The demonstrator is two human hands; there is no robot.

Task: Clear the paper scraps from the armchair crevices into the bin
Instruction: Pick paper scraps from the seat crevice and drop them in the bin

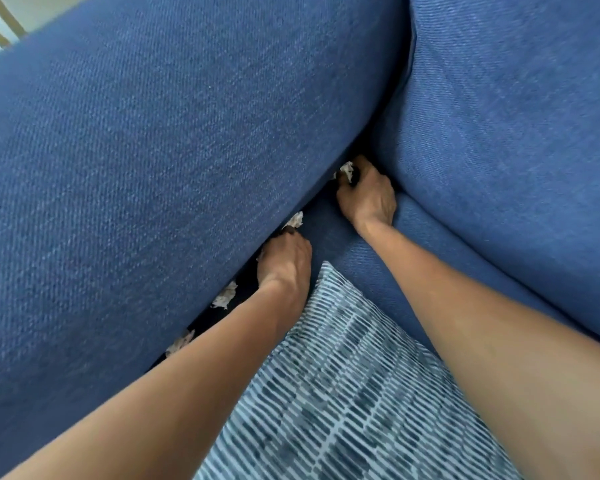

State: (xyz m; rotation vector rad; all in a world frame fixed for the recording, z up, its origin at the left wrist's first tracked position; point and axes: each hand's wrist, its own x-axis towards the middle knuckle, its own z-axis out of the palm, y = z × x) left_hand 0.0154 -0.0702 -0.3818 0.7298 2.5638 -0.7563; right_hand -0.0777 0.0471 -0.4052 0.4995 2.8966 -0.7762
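Observation:
Crumpled white paper scraps sit along the dark crevice between the blue armchair's arm (146, 161) and its seat (329, 233). My right hand (368, 195) is deep in the corner, fingers closed on one scrap (346, 170). My left hand (284, 258) is curled at the crevice, fingertips on another scrap (293, 220). Two more scraps lie lower in the gap, one (225, 296) beside my left wrist and one (179, 342) partly hidden by my forearm. No bin is in view.
A patterned blue-and-white cushion (343, 393) lies on the seat between my forearms. The blue backrest (520, 133) fills the right side. Pale wooden slats (0, 22) show at the top left corner.

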